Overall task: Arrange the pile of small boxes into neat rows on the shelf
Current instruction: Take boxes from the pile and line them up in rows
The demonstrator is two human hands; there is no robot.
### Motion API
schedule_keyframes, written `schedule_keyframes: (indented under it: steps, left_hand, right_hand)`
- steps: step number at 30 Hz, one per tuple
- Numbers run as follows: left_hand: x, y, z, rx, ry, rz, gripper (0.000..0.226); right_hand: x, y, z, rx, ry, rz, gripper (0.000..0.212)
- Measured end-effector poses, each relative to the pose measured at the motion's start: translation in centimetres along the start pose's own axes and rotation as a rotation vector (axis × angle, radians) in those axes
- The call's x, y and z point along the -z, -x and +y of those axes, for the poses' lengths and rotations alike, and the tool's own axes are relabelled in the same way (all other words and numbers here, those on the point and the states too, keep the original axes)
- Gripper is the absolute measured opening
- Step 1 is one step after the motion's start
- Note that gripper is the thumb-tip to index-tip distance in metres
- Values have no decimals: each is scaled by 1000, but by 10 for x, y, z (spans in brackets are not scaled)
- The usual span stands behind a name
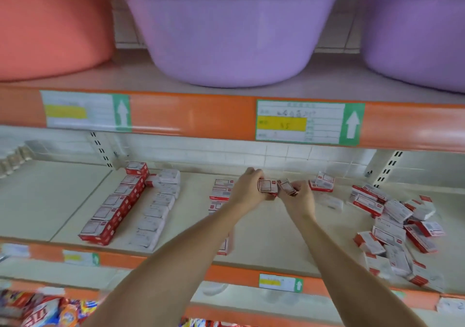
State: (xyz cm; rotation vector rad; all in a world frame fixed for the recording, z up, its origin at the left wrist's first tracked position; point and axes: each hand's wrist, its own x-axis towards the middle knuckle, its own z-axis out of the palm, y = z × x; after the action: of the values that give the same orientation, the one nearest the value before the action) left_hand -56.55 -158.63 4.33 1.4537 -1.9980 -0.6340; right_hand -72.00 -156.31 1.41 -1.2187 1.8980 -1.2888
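Small red-and-white boxes lie on the cream shelf (63,201). Two neat rows run front to back at the left: a red-sided row (113,206) and a white row (157,213) beside it. A third row (221,193) lies partly hidden behind my left arm. A loose pile of boxes (395,228) covers the right end. My left hand (247,188) grips a box (267,187) above the shelf's middle. My right hand (300,197) pinches another tilted box (288,188) right beside it.
Large purple tubs (226,30) and an orange-pink tub (50,25) sit on the shelf above, behind an orange rail with price labels (299,121). A lone pair of boxes (323,182) stands near the back wall. Colourful packets (47,309) fill the shelf below at left.
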Motion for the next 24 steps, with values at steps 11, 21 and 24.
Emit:
schedule_keyframes:
  steps: [11, 21, 24]
  left_hand:
    - [118, 38, -132, 158, 14, 161, 53]
    - [179, 63, -200, 226, 0, 248, 61]
    - [196, 63, -210, 243, -10, 274, 54]
  right_hand:
    - [-136, 69, -86, 188, 58, -205, 31]
    - [-207, 111, -116, 192, 105, -349, 37]
    - [-219, 118, -124, 216, 128, -345, 37]
